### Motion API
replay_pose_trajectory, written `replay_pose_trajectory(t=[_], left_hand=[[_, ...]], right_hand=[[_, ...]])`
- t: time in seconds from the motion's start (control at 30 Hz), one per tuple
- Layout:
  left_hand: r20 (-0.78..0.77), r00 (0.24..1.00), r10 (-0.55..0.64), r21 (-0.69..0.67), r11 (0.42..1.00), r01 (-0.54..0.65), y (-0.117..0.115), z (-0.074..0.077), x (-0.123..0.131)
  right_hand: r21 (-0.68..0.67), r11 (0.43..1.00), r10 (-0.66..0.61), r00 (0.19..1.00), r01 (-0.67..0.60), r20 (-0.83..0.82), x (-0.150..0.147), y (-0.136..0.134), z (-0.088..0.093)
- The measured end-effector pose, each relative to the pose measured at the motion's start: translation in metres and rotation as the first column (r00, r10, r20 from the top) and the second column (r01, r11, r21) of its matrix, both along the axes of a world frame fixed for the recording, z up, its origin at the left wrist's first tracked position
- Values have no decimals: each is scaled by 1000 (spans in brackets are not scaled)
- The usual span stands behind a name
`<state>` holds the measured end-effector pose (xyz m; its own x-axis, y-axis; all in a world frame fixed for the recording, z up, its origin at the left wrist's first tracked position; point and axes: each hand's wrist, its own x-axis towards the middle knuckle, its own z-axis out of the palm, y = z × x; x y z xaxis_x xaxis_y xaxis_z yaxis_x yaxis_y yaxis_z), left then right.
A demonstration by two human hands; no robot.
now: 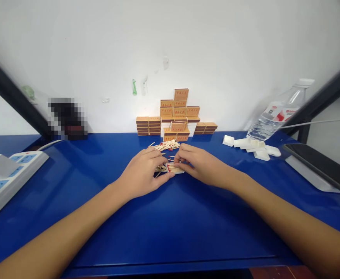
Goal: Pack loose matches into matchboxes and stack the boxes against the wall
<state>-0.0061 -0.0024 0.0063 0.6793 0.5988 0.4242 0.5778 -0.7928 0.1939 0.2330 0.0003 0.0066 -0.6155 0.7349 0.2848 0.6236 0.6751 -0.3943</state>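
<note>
A small white matchbox tray (179,171) lies on the blue table, with red-tipped matches (172,167) in it. My left hand (143,170) steadies its left end, thumb along the near edge and fingertips at the far edge. Bent over the tray from the right, my right hand (200,162) has its thumb and fingers closed at the matches; how many it pinches is hidden. A loose heap of matches (170,145) lies just behind both hands. More loose matches show beside the tray, partly under my left hand.
Orange matchboxes (180,112) are stacked against the wall. White blocks (249,144) and a tilted plastic bottle (277,110) are at the right, near a black phone (322,162). A power strip (15,174) lies at the left, and a pixelated dark object (68,118) stands behind it.
</note>
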Motion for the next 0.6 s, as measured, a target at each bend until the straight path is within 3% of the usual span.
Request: replay_pose_trajectory(t=[0.1,0.23,0.37,0.47,0.6], left_hand=[[-9,1000,0,20,1000,1,3,2,-3],[32,997,77,132,988,-81,12,13,-13],[110,982,154,152,974,-170,18,20,-21],[82,984,156,152,974,-167,20,16,-21],[28,987,157,150,976,-159,20,9,-19]], right_hand=[[-14,999,-53,996,52,-72,3,3,2],[67,983,-162,977,172,-138,12,14,-1],[-1,991,-137,990,137,-43,18,24,-11],[-69,991,-114,994,113,-2,17,27,-18],[-57,990,-125,992,127,27,14,27,-20]])
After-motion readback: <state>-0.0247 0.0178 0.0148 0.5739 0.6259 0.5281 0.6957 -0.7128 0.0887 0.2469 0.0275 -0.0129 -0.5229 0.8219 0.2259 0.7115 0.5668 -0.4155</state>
